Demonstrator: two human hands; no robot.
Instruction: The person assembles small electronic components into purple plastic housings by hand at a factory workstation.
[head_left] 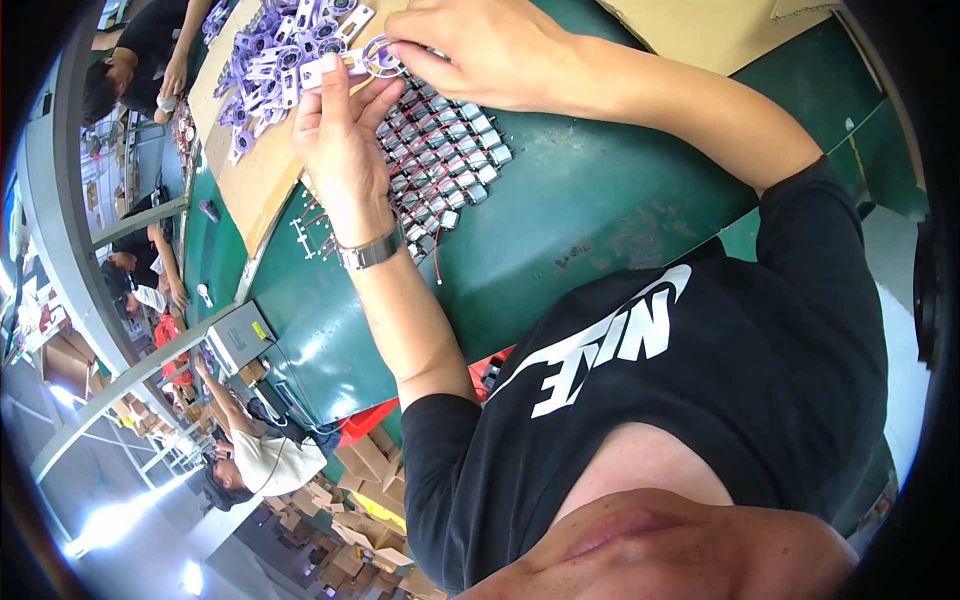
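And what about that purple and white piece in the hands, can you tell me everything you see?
The purple and white piece looks like plastic: a flat strip with a round ring at its right end. It's held up, beside a pile of similar pieces. The left hand pinches the strip; the right hand holds the ring. Finer details are too small.

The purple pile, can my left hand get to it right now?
Probably yes: the pile lies right beside your left hand, with nothing visibly blocking it. But its fingers hold a purple part, so they'd likely need to let go first.
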